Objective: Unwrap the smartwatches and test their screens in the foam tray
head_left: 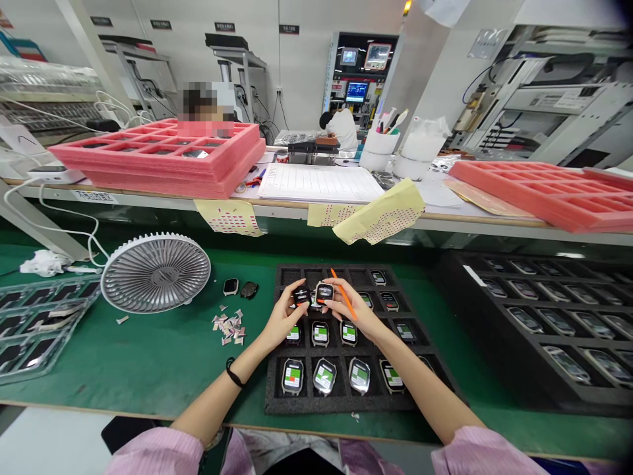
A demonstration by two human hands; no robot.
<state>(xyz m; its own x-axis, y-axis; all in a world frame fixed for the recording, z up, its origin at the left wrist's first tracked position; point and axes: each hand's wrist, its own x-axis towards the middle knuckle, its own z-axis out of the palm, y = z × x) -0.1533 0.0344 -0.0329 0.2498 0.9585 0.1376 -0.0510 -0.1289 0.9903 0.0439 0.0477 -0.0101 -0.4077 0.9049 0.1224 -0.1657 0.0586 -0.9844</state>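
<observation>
Gripping a black watch [301, 296] between fingers and thumb, the left hand [279, 320] is close to the right hand [360, 315], which pinches a silver-rimmed watch [324, 292] and carries one orange stick [344, 295]. So two watches are held side by side over one foam tray [306, 406]; both have dark, rounded screens with small pale writing. Back from the hands, toward the near edge of the bench [163, 369], the tray's front row shows four green-and-white-screened watches [324, 376] and a fifth partly hidden by the right arm [420, 386]. Left of the left hand are two loose watches [231, 287], uncountable paper scraps [230, 328] and one fan [155, 274].
</observation>
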